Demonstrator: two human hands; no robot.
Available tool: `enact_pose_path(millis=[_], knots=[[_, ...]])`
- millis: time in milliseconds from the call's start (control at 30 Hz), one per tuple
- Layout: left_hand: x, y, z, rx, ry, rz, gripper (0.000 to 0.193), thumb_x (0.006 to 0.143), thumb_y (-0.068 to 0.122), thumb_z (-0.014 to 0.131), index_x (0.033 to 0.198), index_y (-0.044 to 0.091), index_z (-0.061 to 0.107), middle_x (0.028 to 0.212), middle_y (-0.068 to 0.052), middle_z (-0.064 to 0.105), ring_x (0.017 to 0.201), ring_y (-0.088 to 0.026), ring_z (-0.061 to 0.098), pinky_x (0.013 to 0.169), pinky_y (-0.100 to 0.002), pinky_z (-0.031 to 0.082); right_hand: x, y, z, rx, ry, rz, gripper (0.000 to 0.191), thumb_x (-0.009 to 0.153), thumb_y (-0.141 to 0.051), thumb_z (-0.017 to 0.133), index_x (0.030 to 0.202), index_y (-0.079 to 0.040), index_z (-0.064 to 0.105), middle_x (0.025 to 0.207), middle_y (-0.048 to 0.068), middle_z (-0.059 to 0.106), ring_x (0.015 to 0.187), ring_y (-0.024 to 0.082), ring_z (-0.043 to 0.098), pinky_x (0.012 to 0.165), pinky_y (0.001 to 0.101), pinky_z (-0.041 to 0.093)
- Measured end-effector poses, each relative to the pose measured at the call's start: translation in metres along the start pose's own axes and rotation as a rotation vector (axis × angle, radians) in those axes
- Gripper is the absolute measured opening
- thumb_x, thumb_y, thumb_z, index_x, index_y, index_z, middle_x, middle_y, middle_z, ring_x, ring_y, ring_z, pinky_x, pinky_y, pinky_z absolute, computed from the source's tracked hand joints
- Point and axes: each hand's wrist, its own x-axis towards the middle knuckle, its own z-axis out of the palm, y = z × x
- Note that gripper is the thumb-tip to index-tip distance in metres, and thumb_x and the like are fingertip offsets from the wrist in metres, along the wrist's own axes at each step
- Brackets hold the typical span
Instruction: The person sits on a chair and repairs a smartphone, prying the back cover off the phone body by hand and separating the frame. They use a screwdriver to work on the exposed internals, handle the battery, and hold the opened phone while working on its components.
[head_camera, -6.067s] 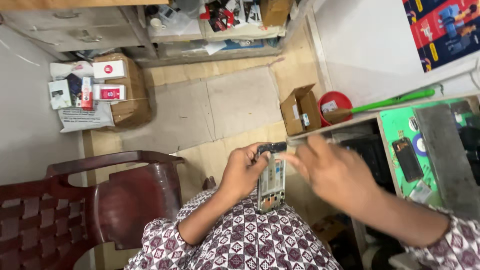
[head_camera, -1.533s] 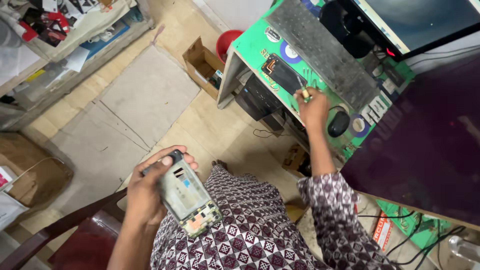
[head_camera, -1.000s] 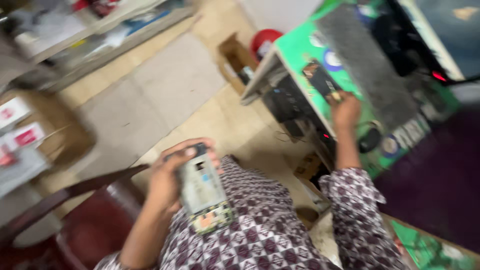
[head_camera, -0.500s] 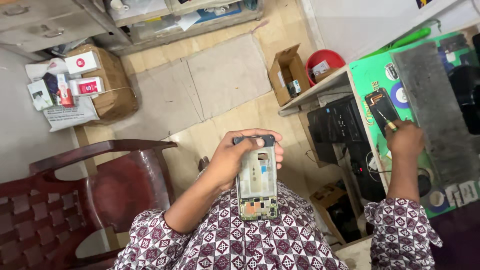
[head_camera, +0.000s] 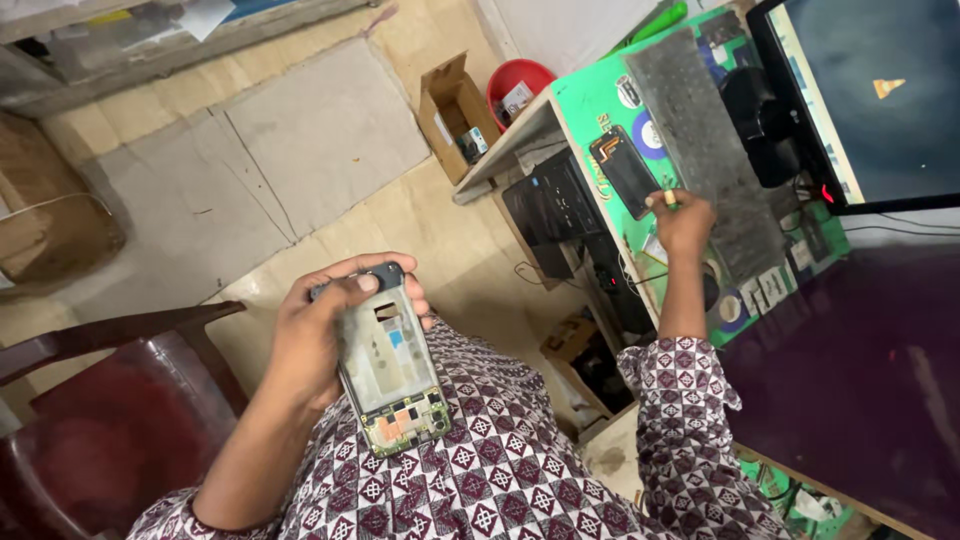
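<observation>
Left hand (head_camera: 318, 335) fingers clamp bare rectangular phone frame (head_camera: 392, 372); right hand (head_camera: 683, 222) fingers pinch small pale tool (head_camera: 668, 199).

Two phones (head_camera: 390, 365) (head_camera: 624, 170), one keyboard (head_camera: 705, 150), one monitor (head_camera: 870, 95).

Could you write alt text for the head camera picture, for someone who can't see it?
Seen from above, a person's left hand holds an opened phone frame with bare circuitry over a patterned lap, while the right hand reaches to a green desk mat, pinching a small object beside a dark phone. A keyboard, monitor and wooden chair surround them.
</observation>
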Motion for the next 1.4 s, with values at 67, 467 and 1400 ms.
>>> enact_pose_path(millis=[67, 467, 1400], knots=[[0.004, -0.004, 0.005, 0.002, -0.008, -0.003, 0.041, 0.087, 0.006, 0.05, 0.118, -0.016, 0.063, 0.094, -0.023, 0.071, 0.083, -0.031, 0.072, 0.083, -0.048, 0.062, -0.002, 0.001, 0.002, 0.08, -0.055, 0.026, 0.013, 0.084, -0.013, 0.084, 0.095, -0.009, 0.08, 0.087, 0.015, 0.076, 0.078, 0.028, 0.074, 0.075, 0.0398, 0.056], [0.007, -0.032, 0.021, -0.003, -0.021, -0.002, 0.038, 0.089, 0.005, 0.051, 0.119, -0.014, 0.065, 0.098, -0.024, 0.073, 0.087, -0.031, 0.074, 0.086, -0.049, 0.064, -0.001, 0.022, 0.021, -0.227, 0.008, -0.197, 0.031, 0.082, -0.026, 0.09, 0.101, -0.005, 0.078, 0.096, 0.019, 0.073, 0.085, 0.041, 0.068, 0.076, 0.049, 0.054], [-0.044, 0.071, -0.077, 0.043, -0.253, 0.175, 0.051, 0.085, 0.006, 0.042, 0.127, -0.015, 0.063, 0.108, -0.027, 0.073, 0.097, -0.032, 0.074, 0.092, -0.045, 0.062, -0.144, -0.315, 0.028, 0.825, -0.32, -0.247, 0.01, 0.096, 0.005, 0.069, 0.1, -0.002, 0.065, 0.097, 0.004, 0.063, 0.081, 0.007, 0.057, 0.073, 0.0221, 0.044]])
